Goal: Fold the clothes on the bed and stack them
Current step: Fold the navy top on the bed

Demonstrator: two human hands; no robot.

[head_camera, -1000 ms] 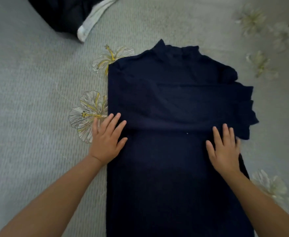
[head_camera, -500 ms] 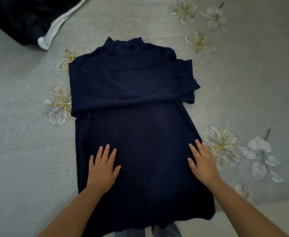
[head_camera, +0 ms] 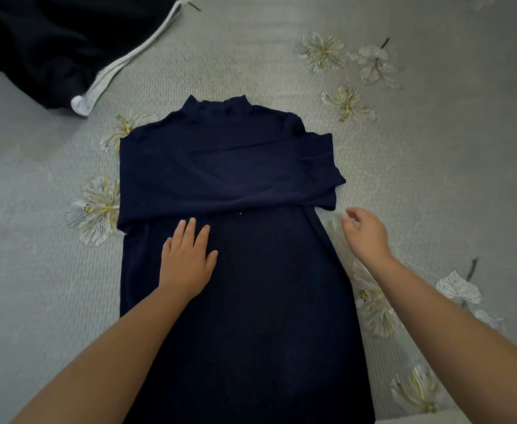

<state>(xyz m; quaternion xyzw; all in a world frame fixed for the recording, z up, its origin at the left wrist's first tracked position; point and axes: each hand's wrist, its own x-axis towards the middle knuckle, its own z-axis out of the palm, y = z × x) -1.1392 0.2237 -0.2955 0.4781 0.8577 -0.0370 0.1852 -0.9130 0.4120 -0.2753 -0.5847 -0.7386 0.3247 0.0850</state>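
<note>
A dark navy high-neck top (head_camera: 251, 166) lies flat on the bed, collar away from me, with both sleeves folded across the chest. My left hand (head_camera: 188, 257) rests flat on the cloth just below the folded sleeves, fingers straight. My right hand (head_camera: 365, 234) hovers beside the garment's right edge, off the cloth, fingers loosely curled and holding nothing.
A black garment with white stripes (head_camera: 52, 47) lies bunched at the far left corner. The grey bedspread (head_camera: 434, 179) carries printed white flowers. The bed's near edge (head_camera: 419, 417) shows at the lower right.
My left hand slid up the cloth toward the folded sleeves. My right hand lifted off the garment's right edge and moved up beside it, fingers now curling.
</note>
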